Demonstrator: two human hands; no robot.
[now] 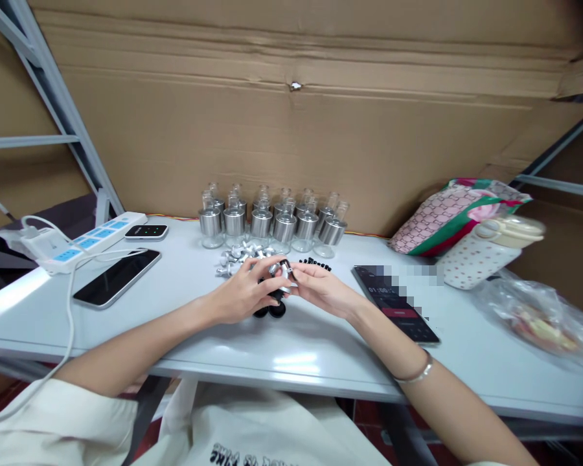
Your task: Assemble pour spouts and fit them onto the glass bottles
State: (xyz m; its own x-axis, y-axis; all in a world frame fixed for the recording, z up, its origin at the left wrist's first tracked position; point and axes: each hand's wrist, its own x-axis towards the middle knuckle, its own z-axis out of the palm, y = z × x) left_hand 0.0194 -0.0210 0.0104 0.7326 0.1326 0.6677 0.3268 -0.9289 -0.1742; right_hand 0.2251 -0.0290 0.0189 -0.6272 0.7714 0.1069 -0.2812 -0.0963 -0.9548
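"What sits closest to the near edge of the surface?"
"Round black caps, just under the hands."
"And the hands?"
"The left hand and right hand meet over the middle, fingertips pinching a small silver-and-black part between them."
"Past that?"
"A heap of silver fittings beyond the left, tiny black pieces beyond the right, then two rows of metal-sleeved glass bottles near the far edge."
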